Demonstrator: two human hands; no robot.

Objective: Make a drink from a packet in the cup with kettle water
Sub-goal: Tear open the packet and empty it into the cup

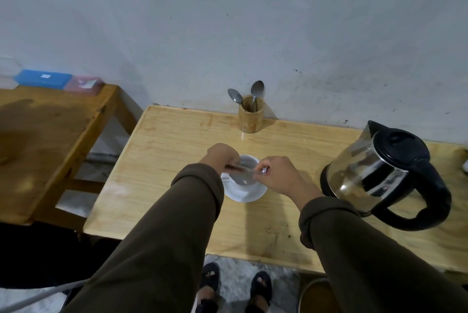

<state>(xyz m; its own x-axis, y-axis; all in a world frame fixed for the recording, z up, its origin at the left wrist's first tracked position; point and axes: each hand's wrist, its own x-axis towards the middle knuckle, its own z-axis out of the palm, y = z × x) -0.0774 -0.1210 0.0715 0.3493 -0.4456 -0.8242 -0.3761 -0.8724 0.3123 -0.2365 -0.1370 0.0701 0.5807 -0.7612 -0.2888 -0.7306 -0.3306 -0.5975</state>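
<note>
A white cup stands on a white saucer in the middle of the light wooden table. My left hand holds a dark brown stick packet level over the cup's mouth. My right hand pinches the packet's shiny right end just right of the cup's rim. What is inside the cup is hidden in shadow. The steel kettle with a black lid and handle stands on the table to the right of my right hand.
A wooden holder with two spoons stands against the wall behind the cup. A second wooden table to the left carries blue and pink boxes. My sandalled feet and a round container are on the floor below.
</note>
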